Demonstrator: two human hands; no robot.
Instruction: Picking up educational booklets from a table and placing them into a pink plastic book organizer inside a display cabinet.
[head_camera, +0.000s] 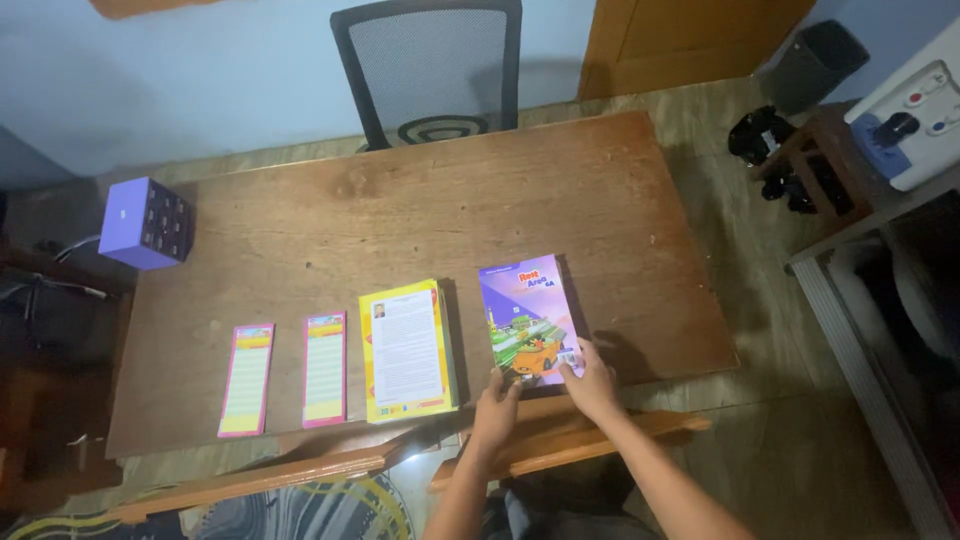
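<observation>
A purple book (528, 315) with a cartoon car on its cover lies on the wooden table (400, 215) near the front edge. My left hand (496, 403) touches its lower left corner with the fingertips. My right hand (590, 378) rests on its lower right corner, fingers spread over the cover. To the left lies a yellow-edged book (406, 350) with a white text panel on it. Further left, two narrow pink and yellow cards (325, 368) (247, 379) lie side by side.
A purple box (147, 223) sits at the table's left end. A mesh office chair (430, 65) stands behind the table. A dark bin (812, 60) and a water dispenser (910, 120) are at the right. Wooden rails (300, 470) run below the table's front edge.
</observation>
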